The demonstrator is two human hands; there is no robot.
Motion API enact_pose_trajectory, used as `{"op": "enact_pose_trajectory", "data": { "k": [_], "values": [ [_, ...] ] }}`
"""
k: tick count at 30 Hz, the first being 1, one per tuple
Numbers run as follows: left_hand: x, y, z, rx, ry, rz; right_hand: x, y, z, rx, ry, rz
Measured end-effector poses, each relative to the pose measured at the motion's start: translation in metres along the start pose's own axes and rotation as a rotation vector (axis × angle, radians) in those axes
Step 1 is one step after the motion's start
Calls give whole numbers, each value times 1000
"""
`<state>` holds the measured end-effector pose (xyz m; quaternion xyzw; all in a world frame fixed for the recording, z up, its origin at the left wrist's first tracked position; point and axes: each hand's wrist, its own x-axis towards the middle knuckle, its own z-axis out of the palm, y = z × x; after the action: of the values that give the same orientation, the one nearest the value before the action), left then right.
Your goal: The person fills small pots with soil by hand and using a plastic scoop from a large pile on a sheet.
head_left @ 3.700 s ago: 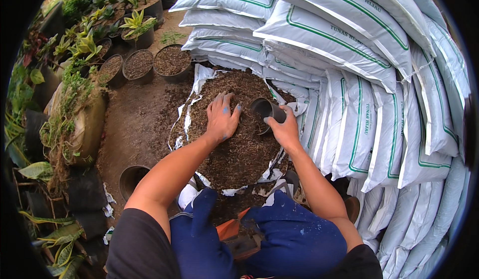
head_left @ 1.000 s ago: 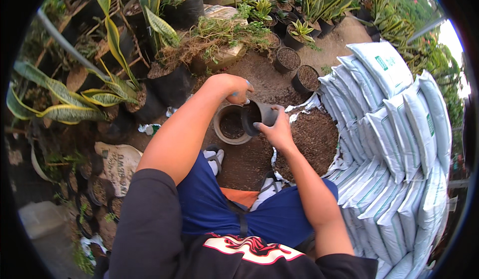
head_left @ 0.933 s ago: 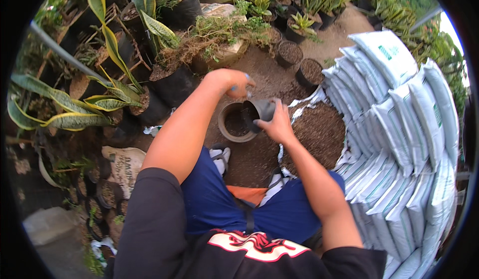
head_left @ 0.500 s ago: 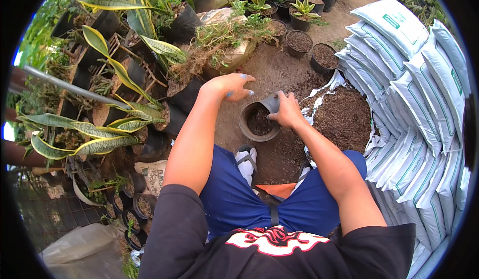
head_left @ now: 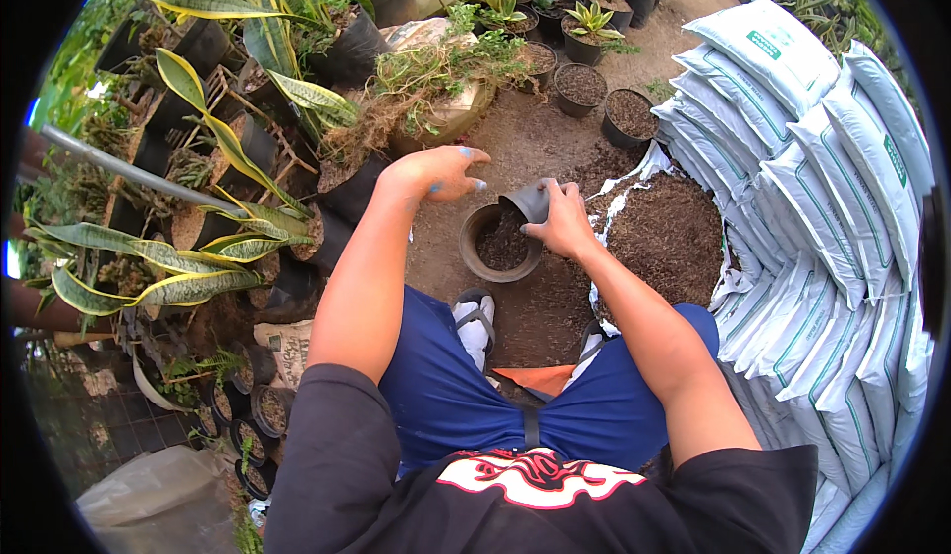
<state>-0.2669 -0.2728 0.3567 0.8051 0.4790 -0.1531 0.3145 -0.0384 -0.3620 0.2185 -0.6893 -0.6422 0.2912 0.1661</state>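
Note:
My right hand (head_left: 565,221) grips a small dark plastic pot (head_left: 526,201) by its side, fingers on top and thumb at its lower edge. This small pot is tilted over the mouth of a wider grey-brown pot (head_left: 468,256), which stands on the ground between my feet and has dark soil (head_left: 503,245) inside. To the upper left of the wide pot, my left hand (head_left: 441,172) hovers with fingers curved and apart, holding nothing; its fingertips have bluish smears. Right of my right hand lies an open white sack (head_left: 606,200) heaped with brown potting soil (head_left: 666,242).
White filled bags (head_left: 807,207) are stacked high on the right. Several soil-filled black pots (head_left: 628,118) stand ahead. Potted snake plants (head_left: 178,257) crowd the left, near a metal pipe (head_left: 139,174). Uprooted plants (head_left: 436,84) lie on a sack. An orange piece (head_left: 535,380) lies between my feet.
The small pot in my right hand has tipped further over the wide pot, and soil shows at its mouth. My left hand stays open beside it. The whole view has shifted slightly.

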Motion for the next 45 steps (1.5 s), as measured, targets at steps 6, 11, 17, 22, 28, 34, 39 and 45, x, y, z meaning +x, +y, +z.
{"op": "enact_pose_trajectory", "data": {
  "k": [6,11,17,22,28,34,39,45],
  "values": [
    [88,-66,97,204,-99,-237,-1,-15,-7,-17,-13,11],
    [128,-103,228,-122,-73,-427,-3,-10,-24,-12,4,39],
    [130,-65,247,-617,303,-535,-1,8,-58,81,157,27],
    [117,-12,129,-913,39,-383,7,9,-101,259,465,2],
    [17,74,28,-877,154,-149,-13,1,-144,245,678,-375],
    [-2,72,32,-1287,117,-144,-22,1,-169,362,683,-458],
    [38,74,29,-1251,135,-132,-17,12,-175,276,652,-425],
    [52,90,51,-1212,240,-87,-15,12,-183,439,653,-361]
  ]
}}
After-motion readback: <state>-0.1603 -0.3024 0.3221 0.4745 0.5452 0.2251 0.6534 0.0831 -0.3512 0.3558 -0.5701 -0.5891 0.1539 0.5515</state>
